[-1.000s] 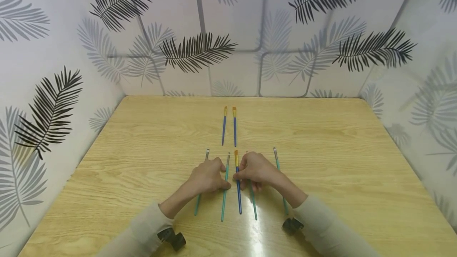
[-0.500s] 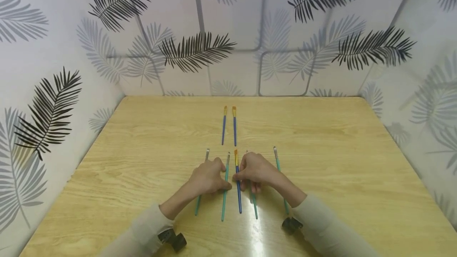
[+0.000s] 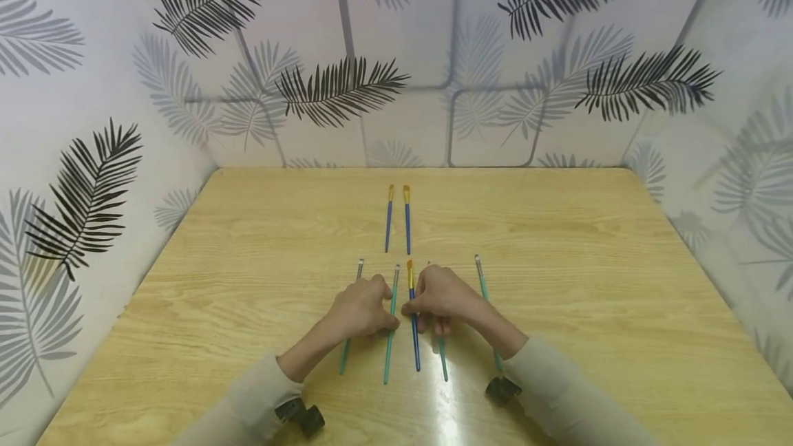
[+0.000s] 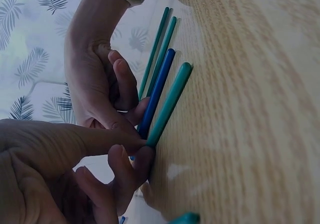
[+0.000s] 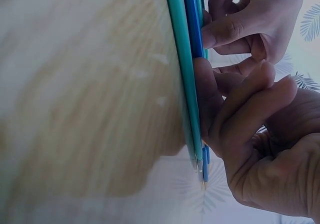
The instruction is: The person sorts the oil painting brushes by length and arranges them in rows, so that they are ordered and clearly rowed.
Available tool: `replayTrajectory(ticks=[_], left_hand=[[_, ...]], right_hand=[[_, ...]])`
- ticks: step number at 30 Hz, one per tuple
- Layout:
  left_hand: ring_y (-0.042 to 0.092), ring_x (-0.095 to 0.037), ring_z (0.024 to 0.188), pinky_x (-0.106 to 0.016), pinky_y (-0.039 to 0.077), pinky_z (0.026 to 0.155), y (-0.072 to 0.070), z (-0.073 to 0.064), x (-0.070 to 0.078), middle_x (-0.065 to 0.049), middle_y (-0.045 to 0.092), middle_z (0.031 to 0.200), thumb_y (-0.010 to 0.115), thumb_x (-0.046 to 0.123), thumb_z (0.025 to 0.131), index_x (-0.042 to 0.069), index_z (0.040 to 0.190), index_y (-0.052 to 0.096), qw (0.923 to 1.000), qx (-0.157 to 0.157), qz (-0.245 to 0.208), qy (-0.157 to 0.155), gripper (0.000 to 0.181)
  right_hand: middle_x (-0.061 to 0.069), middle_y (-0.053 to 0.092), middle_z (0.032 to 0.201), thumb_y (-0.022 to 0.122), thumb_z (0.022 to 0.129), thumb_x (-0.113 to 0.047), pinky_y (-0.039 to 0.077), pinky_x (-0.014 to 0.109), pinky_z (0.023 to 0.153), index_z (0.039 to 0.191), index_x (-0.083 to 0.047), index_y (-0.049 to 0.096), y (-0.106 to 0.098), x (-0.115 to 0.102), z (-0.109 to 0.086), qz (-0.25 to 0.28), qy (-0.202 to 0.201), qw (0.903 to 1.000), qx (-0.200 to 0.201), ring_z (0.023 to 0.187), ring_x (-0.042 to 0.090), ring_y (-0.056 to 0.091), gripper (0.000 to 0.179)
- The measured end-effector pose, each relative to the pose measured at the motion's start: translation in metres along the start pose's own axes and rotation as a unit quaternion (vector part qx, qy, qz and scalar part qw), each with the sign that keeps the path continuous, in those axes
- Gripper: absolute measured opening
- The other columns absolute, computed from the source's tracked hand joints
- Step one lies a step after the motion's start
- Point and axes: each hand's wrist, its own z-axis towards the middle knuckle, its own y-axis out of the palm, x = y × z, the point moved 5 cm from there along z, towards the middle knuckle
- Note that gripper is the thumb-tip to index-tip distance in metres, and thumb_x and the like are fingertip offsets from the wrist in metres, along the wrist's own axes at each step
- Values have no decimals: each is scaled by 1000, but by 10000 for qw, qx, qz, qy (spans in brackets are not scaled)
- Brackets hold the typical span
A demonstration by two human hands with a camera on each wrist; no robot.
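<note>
In the head view, my left hand [image 3: 362,308] pinches a green paintbrush [image 3: 388,356] between thumb and finger. The left wrist view shows those fingertips at the green handle [image 4: 170,101], close over the table. Just right of it, my right hand [image 3: 449,294] pinches a blue paintbrush [image 3: 416,353] with an orange-tan bristle tip, lying nearly parallel. Another green paintbrush [image 3: 443,363] runs beneath my right hand, its middle hidden. Under my left hand passes a further green paintbrush [image 3: 344,358]. The rightmost green paintbrush [image 3: 480,279] is partly covered by my right wrist.
Farther back on the wooden table [image 3: 557,239] lie a thin blue paintbrush [image 3: 388,226] and a wider blue paintbrush [image 3: 407,226], side by side. A leaf-patterned wall [image 3: 421,40] borders the table's back and sides. A dark wrist camera [image 3: 303,418] hangs below my left cuff.
My right hand and forearm have shifted very slightly left. The left hand and the paintbrushes stay almost where they were.
</note>
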Motion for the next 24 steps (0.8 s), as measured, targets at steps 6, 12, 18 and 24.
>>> replayTrajectory(ticks=[6, 12, 18, 24], left_hand=[[62, -11, 43, -17, 36, 40, 0, -1, 1, -2, 65, 63, 84, 10, 83, -11, 128, 61, 10000, -7, -57, 57, 54], [63, -13, 40, -16, 32, 38, 1, -1, 2, -4, 63, 55, 81, 7, 84, -13, 126, 60, 9999, -88, -86, 37, 51], [64, -14, 41, -16, 34, 38, 1, -2, 3, -5, 64, 58, 80, 7, 86, -13, 126, 59, 9997, -186, -175, 3, 49], [65, -14, 41, -16, 37, 39, 1, -2, 3, -5, 64, 57, 78, 7, 88, -13, 128, 58, 9995, -218, -229, 41, 48]], right_hand=[[11, 69, 56, 75, 93, -11, 41, 19, 33, 64, 2, 68, 3, 0, 0, -71, -56, 10000, 17, 31, 8, 51, 33], [11, 68, 55, 75, 94, -12, 42, 19, 34, 62, 1, 69, 4, -1, 1, -145, -58, 9999, 27, 32, 8, 52, 35], [9, 68, 55, 74, 95, -14, 43, 20, 35, 62, -1, 70, 4, 0, 2, -269, 130, 9996, 22, 32, 9, 52, 35], [9, 68, 54, 74, 95, -13, 44, 20, 34, 61, -1, 70, 4, -1, 2, -267, 68, 9996, -7, 32, 9, 53, 36]])
